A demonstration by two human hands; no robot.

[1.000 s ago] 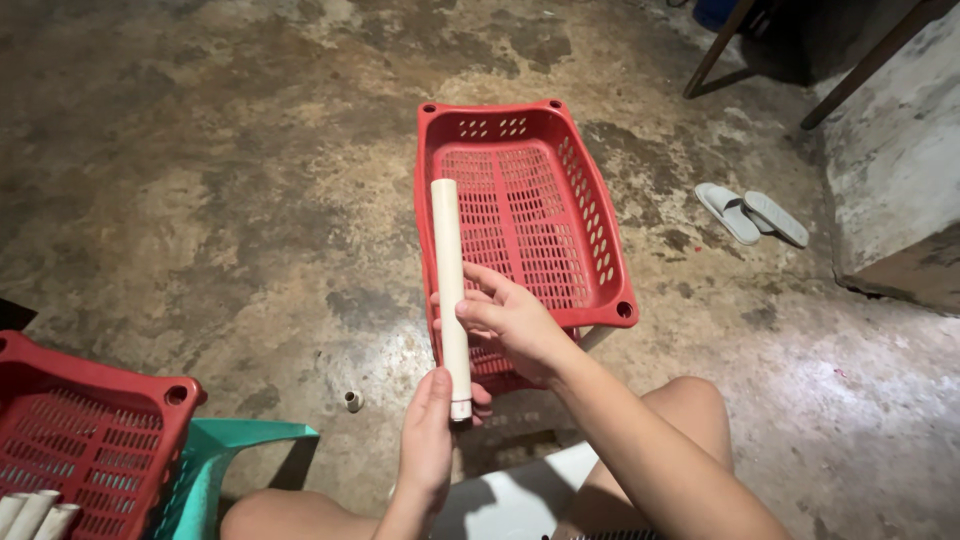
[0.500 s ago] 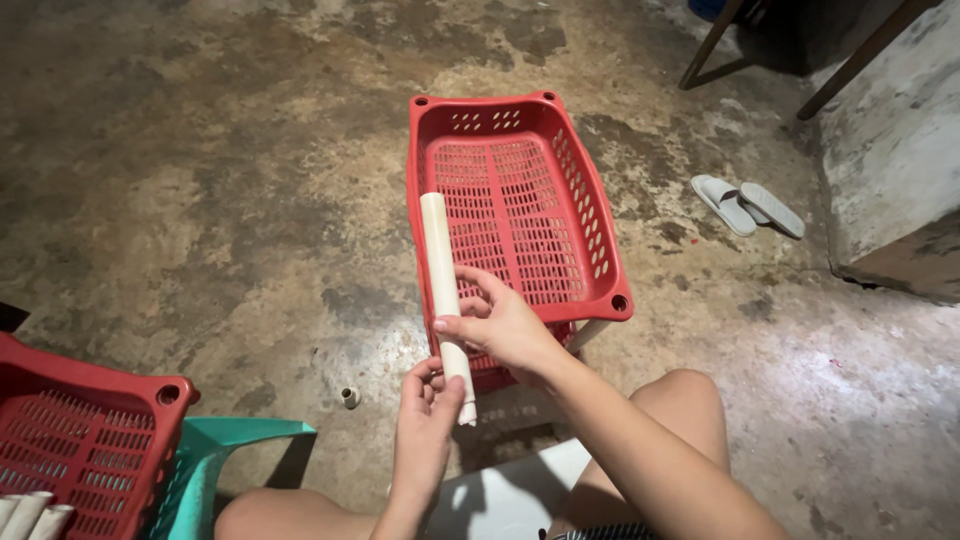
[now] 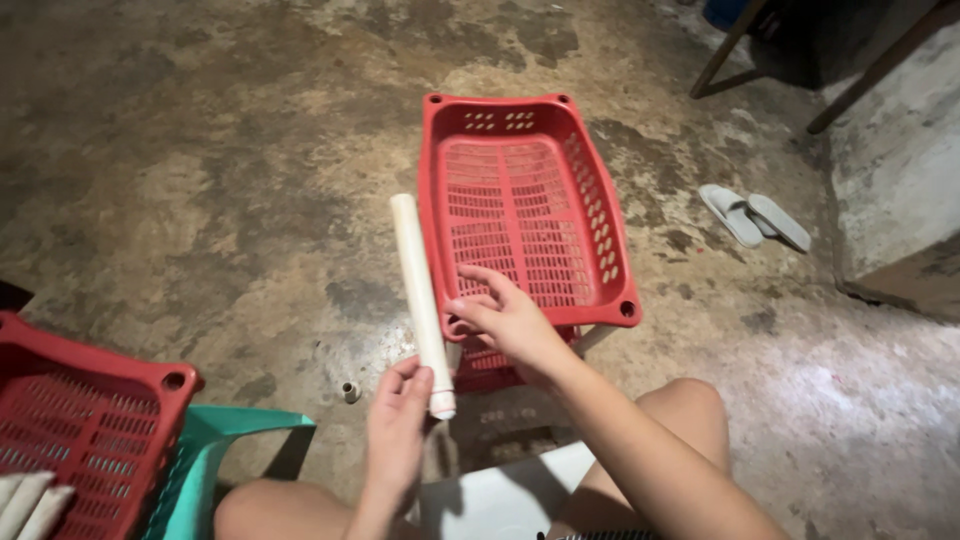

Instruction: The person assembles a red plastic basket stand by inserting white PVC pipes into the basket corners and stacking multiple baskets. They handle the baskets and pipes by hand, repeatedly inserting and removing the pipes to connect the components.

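A long white tube (image 3: 417, 290) points away from me over the concrete floor. My left hand (image 3: 396, 430) grips its near end from below. My right hand (image 3: 503, 320) touches the tube's middle with thumb and fingertips, the other fingers spread over the rim of an empty red plastic basket (image 3: 600, 235) just to the right of the tube. That basket rests on a low support in front of my knees.
A second red basket (image 3: 80, 420) holding several white tubes (image 3: 30, 500) sits at the lower left on a teal plastic stool (image 3: 215, 450). A pair of pale slippers (image 3: 752, 215) lies at right near a concrete block (image 3: 900, 180). Dark chair legs (image 3: 730, 50) stand at the top right.
The view has shifted, so the tube and basket sit lower and more central. My right hand has loosened from a full grip to fingertip contact; my left hand stays at the near end.
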